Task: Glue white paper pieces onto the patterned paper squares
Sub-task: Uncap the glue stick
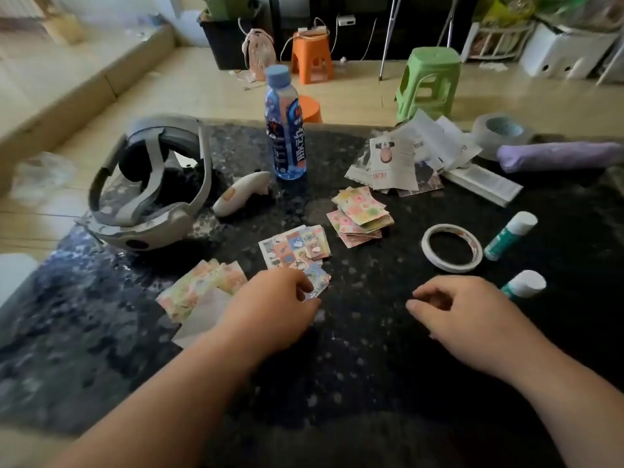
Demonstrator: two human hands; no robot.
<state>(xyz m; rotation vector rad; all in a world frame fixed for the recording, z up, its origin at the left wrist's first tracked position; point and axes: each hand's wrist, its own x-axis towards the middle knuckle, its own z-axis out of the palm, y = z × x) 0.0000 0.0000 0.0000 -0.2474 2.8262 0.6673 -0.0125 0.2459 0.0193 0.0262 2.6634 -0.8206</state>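
Three lots of patterned paper squares lie on the dark table: a blue cartoon pile [294, 248] in the middle, a pastel stack [360, 216] behind it, and a pastel fan [199, 287] at the left over a white paper piece [206, 315]. My left hand [274, 307] pinches the near corner of a blue patterned square [316, 282] at the front of the cartoon pile. My right hand [462, 314] hovers over the table with loosely curled fingers and holds nothing. Two glue sticks [510, 235] [524, 284] lie to the right.
A ring of white tape [451, 248] lies by the glue sticks. Printed paper scraps [405, 153], a grey tape roll [499, 130] and a purple umbrella [557, 156] fill the back right. A blue water bottle [284, 126], a white controller [241, 194] and a headset [152, 184] stand back left.
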